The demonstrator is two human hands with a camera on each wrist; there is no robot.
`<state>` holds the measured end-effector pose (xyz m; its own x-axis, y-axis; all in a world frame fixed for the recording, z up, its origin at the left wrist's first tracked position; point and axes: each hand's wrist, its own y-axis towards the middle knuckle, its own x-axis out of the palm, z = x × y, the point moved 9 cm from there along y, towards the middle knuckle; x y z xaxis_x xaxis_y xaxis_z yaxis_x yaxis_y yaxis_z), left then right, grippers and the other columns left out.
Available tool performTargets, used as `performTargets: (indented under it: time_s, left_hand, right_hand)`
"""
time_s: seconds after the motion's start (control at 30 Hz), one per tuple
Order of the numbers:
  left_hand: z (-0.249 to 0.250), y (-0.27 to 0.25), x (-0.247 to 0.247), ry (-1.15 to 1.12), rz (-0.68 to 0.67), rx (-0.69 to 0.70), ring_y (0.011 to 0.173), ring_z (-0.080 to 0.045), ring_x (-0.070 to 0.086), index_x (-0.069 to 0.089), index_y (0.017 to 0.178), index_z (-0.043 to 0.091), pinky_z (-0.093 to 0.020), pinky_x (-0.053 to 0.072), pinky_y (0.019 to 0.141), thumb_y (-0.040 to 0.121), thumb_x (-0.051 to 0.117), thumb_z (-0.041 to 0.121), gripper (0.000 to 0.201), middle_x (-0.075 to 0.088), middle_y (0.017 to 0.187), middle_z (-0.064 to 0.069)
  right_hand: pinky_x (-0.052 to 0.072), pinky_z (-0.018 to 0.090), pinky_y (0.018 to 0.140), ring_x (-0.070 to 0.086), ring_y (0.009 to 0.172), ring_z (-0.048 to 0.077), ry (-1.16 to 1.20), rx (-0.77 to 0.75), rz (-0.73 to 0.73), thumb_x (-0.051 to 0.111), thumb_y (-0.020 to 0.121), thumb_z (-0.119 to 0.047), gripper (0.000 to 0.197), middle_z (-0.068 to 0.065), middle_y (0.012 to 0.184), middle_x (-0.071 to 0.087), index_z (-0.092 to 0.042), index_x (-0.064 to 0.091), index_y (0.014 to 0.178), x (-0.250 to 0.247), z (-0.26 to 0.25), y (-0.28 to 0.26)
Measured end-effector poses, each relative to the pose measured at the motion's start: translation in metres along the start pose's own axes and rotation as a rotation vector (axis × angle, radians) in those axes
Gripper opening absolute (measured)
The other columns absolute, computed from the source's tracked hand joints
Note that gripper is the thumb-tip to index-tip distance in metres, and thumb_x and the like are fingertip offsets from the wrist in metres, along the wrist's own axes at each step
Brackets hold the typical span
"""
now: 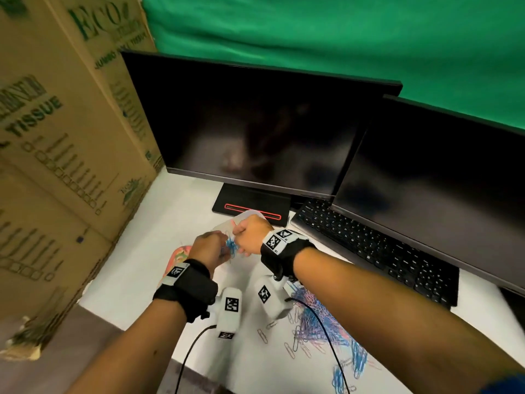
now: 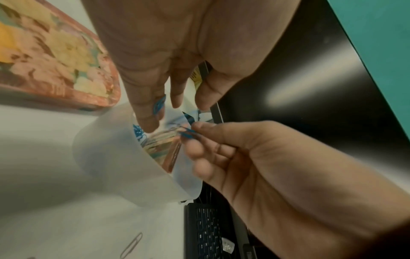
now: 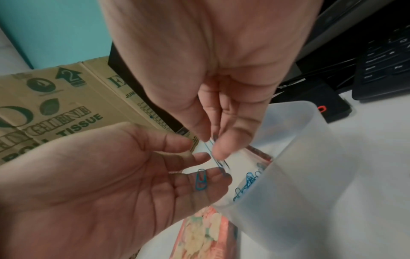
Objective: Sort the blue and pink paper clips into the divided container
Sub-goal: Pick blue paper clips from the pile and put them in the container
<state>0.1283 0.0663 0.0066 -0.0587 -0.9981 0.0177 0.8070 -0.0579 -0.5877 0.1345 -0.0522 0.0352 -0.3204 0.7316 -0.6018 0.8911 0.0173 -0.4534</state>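
Note:
A translucent white container [image 1: 250, 216] stands on the white desk before the monitor stand, with both hands over its near rim. It holds several blue paper clips [image 3: 248, 182]; its divider does not show clearly. My left hand [image 3: 206, 164] lies palm up with relaxed fingers, and one blue clip [image 3: 200, 179] rests loose on them. My right hand [image 3: 216, 150] pinches another blue clip [image 3: 218, 160] between thumb and fingers, just above the left fingertips. A heap of blue and pink clips [image 1: 318, 322] lies on the desk under my right forearm.
A pink floral flat object [image 2: 55, 61] lies left of the container. Two dark monitors [image 1: 255, 123] and a black keyboard [image 1: 369, 245] fill the back and right. Cardboard boxes [image 1: 56, 137] wall off the left. Wrist-camera cables cross the desk's near edge.

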Motion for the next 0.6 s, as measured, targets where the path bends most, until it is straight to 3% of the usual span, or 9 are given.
performTargets:
  time_s: [0.1,0.17,0.23,0.3,0.33,0.47,0.53,0.6]
  left_hand:
    - [0.001,0.007,-0.002,0.02,0.046,0.004,0.085,-0.026,0.054,0.056,0.114,0.01,-0.039,0.048,0.086,0.089,0.051,0.005,0.026,0.055,0.099,-0.012]
    - [0.005,0.01,-0.002,0.119,0.071,0.069,0.091,-0.027,0.055,0.056,0.117,0.012,-0.041,0.048,0.089,0.087,0.053,0.006,0.031,0.059,0.105,-0.013]
    - [0.012,0.006,0.002,0.213,0.07,0.192,0.092,-0.026,0.058,0.058,0.111,0.015,-0.041,0.048,0.09,0.087,0.054,0.005,0.026,0.062,0.107,-0.011]
    - [0.014,-0.004,0.019,0.31,-0.022,0.319,0.089,-0.025,0.062,0.064,0.099,0.017,-0.037,0.05,0.085,0.086,0.057,0.006,0.017,0.067,0.102,-0.008]
    - [0.011,-0.012,0.032,0.393,-0.093,0.37,0.084,-0.023,0.063,0.066,0.092,0.02,-0.033,0.051,0.079,0.086,0.06,0.009,0.014,0.069,0.095,-0.006]
    - [-0.027,-0.047,0.086,0.8,-0.382,0.496,0.069,-0.015,0.064,0.063,0.072,0.027,-0.026,0.052,0.071,0.082,0.064,0.011,0.019,0.069,0.076,0.005]
    - [-0.054,-0.066,0.112,1.003,-0.494,0.537,0.07,-0.014,0.063,0.063,0.073,0.027,-0.024,0.051,0.07,0.08,0.06,0.015,0.014,0.069,0.077,0.005]
    - [-0.083,-0.077,0.129,1.213,-0.557,0.542,0.08,-0.017,0.064,0.065,0.08,0.025,-0.025,0.051,0.073,0.079,0.056,0.022,0.009,0.071,0.084,0.004]
  right_hand:
    - [0.057,0.042,0.086,0.067,0.098,0.031,-0.011,-0.017,0.02,0.056,0.083,-0.006,0.031,0.012,0.112,0.069,-0.006,0.07,0.111,-0.005,0.005,0.001]
    - [0.056,0.04,0.089,0.066,0.1,0.03,0.057,-0.019,0.06,0.056,0.082,-0.006,0.035,0.008,0.116,0.068,-0.011,0.07,0.113,-0.014,0.017,-0.006]
    - [0.058,0.037,0.082,0.068,0.09,0.031,0.153,0.0,0.098,0.053,0.081,-0.007,0.033,0.008,0.109,0.069,-0.015,0.071,0.108,-0.025,0.036,-0.02]
    - [0.058,0.028,0.065,0.068,0.076,0.03,0.242,0.029,0.142,0.054,0.083,-0.006,0.025,0.009,0.091,0.071,-0.02,0.071,0.094,-0.035,0.067,-0.041]
    - [0.057,0.026,0.062,0.069,0.073,0.027,0.221,0.04,0.179,0.054,0.084,-0.008,0.023,0.006,0.085,0.072,-0.025,0.07,0.085,-0.043,0.084,-0.056]
    - [0.048,0.019,0.067,0.063,0.071,0.01,-0.017,0.046,0.187,0.053,0.084,-0.011,0.023,-0.007,0.078,0.069,-0.026,0.07,0.08,-0.043,0.149,-0.121]
    - [0.04,0.021,0.067,0.056,0.071,0.011,-0.143,0.027,0.131,0.05,0.085,-0.014,0.021,-0.009,0.076,0.062,-0.025,0.067,0.08,-0.029,0.174,-0.153]
    - [0.041,0.026,0.068,0.058,0.076,0.017,-0.266,0.038,0.07,0.049,0.087,-0.019,0.017,-0.005,0.081,0.064,-0.02,0.065,0.083,-0.012,0.197,-0.183]
